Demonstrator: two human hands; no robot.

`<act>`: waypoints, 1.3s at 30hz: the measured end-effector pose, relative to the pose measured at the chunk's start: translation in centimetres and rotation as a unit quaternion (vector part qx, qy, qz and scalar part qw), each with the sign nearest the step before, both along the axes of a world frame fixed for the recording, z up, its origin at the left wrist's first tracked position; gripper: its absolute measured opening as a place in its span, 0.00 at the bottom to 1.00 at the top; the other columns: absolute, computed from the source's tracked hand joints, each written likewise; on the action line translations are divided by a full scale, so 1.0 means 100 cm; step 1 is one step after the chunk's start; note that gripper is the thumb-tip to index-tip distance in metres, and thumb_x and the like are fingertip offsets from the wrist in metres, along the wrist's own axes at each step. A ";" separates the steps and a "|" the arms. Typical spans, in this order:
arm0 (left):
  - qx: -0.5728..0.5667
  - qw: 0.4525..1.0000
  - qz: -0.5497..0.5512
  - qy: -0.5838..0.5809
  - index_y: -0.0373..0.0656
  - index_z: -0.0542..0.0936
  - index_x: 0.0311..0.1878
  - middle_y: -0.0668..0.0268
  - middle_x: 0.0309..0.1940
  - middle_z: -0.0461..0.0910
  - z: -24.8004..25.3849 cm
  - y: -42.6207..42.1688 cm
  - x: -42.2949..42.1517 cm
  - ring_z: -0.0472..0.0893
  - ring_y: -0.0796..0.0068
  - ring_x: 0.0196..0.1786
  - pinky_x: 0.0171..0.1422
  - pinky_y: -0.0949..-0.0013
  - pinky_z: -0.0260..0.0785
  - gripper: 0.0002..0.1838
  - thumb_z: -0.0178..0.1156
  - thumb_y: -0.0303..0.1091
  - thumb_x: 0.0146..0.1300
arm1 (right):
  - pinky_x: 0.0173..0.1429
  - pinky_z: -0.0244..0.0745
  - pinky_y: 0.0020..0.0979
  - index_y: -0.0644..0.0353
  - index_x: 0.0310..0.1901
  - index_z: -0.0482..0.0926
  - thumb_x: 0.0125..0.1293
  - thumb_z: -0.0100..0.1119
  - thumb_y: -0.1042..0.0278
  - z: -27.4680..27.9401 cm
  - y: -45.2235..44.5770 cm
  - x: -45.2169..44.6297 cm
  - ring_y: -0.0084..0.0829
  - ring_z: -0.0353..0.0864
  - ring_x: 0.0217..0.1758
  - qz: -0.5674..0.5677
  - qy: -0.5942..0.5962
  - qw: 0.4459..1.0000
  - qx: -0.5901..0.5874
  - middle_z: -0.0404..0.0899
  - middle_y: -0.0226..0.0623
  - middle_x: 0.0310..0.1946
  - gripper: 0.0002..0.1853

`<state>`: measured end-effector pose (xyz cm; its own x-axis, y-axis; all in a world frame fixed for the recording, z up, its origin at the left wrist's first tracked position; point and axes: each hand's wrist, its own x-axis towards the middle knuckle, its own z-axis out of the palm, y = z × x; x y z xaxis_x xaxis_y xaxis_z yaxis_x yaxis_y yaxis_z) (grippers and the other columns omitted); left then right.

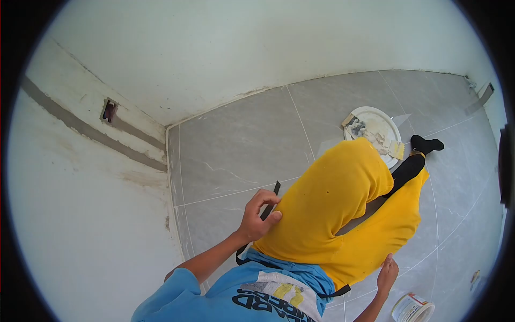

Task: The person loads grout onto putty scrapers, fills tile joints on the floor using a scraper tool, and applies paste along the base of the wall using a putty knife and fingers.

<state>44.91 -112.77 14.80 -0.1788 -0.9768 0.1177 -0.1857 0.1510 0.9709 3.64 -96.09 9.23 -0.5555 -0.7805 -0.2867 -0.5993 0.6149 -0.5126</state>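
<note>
Beyond the bent yellow trouser leg (330, 188), on the grey tiled floor (236, 155), lies a round white lid or tub (370, 110); its near edge is hidden behind the knee, so its depth cannot be confirmed. Pale paste (379, 138) is smeared over it, with a yellow toothed spreader (397, 149) at its right edge and a dark-stained flat piece (351, 123), type unclear, at its left. The left hand (259, 216) is at the side of the thigh, fingers bent and thumb set apart from them; the fingertips meet the cloth, but whether they pinch it cannot be determined. A black strap (277, 188) passes behind this hand, partly covered by it; a grip on it is not verifiable. The right hand (387, 273) rests against the other trouser leg (370, 252), its fingers largely concealed, and its state cannot be told. The round white item is well apart from both hands, past the knee. A labelled white bucket (412, 307) lies near the right hand, at the lower border of the view; its contents are not discernible. At the right border, a dark shape (505, 166) is cut off and unidentifiable.
</note>
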 end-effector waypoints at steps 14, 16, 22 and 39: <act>-0.027 0.910 -0.375 -0.175 0.40 0.74 0.28 0.59 0.23 0.76 0.030 -0.004 -0.082 0.75 0.56 0.29 0.35 0.58 0.64 0.14 0.65 0.39 0.60 | 0.21 0.51 0.32 0.65 0.19 0.64 0.77 0.43 0.54 -0.046 0.035 -0.028 0.19 0.58 0.16 0.105 -0.134 0.983 -0.073 0.60 0.28 0.13 0.29; 0.022 0.828 -0.494 -0.264 0.40 0.75 0.28 0.59 0.22 0.76 0.040 0.009 -0.058 0.76 0.55 0.29 0.35 0.56 0.64 0.13 0.66 0.39 0.58 | 0.19 0.46 0.28 0.60 0.17 0.63 0.76 0.46 0.56 -0.039 0.063 -0.016 0.16 0.54 0.14 0.088 -0.297 0.949 -0.056 0.59 0.25 0.11 0.27; -0.032 0.753 -0.532 -0.386 0.39 0.79 0.28 0.58 0.23 0.79 0.094 0.024 -0.042 0.80 0.54 0.31 0.34 0.56 0.69 0.11 0.67 0.37 0.55 | 0.39 0.71 0.50 0.62 0.37 0.79 0.71 0.46 0.63 0.039 0.093 0.035 0.55 0.78 0.34 0.368 -0.051 0.920 0.128 0.78 0.56 0.30 0.14; 0.259 0.774 -0.413 -0.403 0.41 0.81 0.42 0.62 0.29 0.83 0.199 -0.045 -0.011 0.84 0.70 0.35 0.44 0.70 0.75 0.16 0.66 0.45 0.61 | 0.41 0.75 0.31 0.67 0.34 0.83 0.63 0.60 0.61 0.095 -0.189 -0.059 0.34 0.81 0.32 0.270 -0.125 0.951 -0.089 0.83 0.42 0.27 0.15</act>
<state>43.86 -117.24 34.73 -0.5795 -0.3675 -0.7274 -0.8108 0.1701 0.5600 -2.25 -114.97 18.77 0.0071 -0.9809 -0.1943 -0.6490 0.1433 -0.7472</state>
